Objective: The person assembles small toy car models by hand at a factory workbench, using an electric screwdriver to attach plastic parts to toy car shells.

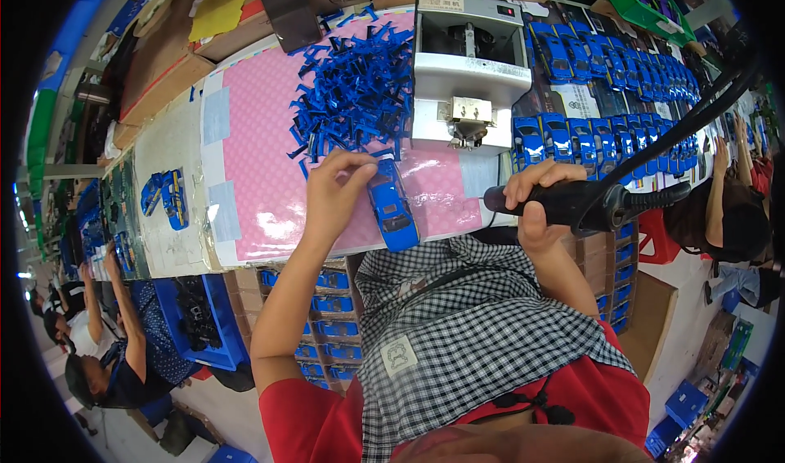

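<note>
A blue toy car (390, 204) lies on the pink mat at the table's near edge, its long side pointing toward me. My left hand (337, 183) is closed at the car's far end, thumb and forefinger pinched there; whether a small part sits between the fingertips is hidden. In my right hand (537, 195) is a black electric screwdriver (564, 204), held level, its tip end toward the left and its cable rising to the right. Just beyond the car is a heap of small blue plastic parts (352, 87), loosely piled on the mat.
A grey metal machine (470, 71) stands beyond my right hand. Rows of blue toy cars (605, 140) fill the table at right. Two blue cars (166, 197) lie at left, near a blue bin (200, 324) of black parts. Other people work on both sides.
</note>
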The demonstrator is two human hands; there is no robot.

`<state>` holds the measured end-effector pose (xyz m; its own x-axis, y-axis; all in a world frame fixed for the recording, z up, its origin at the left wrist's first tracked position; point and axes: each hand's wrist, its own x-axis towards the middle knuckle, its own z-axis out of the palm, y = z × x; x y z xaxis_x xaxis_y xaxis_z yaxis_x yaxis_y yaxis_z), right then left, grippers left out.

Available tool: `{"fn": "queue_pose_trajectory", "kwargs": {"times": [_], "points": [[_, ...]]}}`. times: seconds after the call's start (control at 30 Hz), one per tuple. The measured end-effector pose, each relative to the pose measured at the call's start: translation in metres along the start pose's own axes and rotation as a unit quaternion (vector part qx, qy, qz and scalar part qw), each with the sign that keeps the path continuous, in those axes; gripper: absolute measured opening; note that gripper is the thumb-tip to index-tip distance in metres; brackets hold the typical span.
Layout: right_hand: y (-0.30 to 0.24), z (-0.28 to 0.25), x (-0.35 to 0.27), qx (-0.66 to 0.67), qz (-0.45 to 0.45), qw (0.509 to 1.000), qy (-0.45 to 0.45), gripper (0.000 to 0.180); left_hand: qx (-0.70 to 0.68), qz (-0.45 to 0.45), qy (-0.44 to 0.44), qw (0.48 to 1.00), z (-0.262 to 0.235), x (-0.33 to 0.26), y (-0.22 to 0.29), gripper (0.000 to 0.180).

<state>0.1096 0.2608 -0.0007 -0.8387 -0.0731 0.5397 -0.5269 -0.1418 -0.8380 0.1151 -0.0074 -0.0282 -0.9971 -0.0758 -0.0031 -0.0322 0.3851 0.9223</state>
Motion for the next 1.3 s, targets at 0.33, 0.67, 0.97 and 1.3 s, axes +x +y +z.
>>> {"fn": "queue_pose_trajectory", "kwargs": {"times": [0.33, 0.67, 0.97, 1.3], "points": [[0.002, -0.004, -0.005, 0.027, -0.008, 0.999, 0.024, 0.046, 0.054, -0.07, 0.026, 0.996, 0.009, 0.004, 0.013, 0.012], [0.001, -0.004, -0.006, 0.028, 0.013, 0.999, 0.023, 0.048, 0.213, 0.12, -0.027, 0.969, 0.001, 0.018, 0.011, 0.008], [0.0, -0.003, -0.006, 0.037, 0.02, 0.999, 0.035, 0.048, 0.172, 0.07, -0.116, 0.976, -0.001, 0.034, 0.023, 0.01], [0.001, -0.01, -0.007, 0.027, 0.025, 0.999, 0.028, 0.049, 0.173, 0.13, -0.153, 0.964, -0.012, 0.032, 0.016, 0.009]]}}
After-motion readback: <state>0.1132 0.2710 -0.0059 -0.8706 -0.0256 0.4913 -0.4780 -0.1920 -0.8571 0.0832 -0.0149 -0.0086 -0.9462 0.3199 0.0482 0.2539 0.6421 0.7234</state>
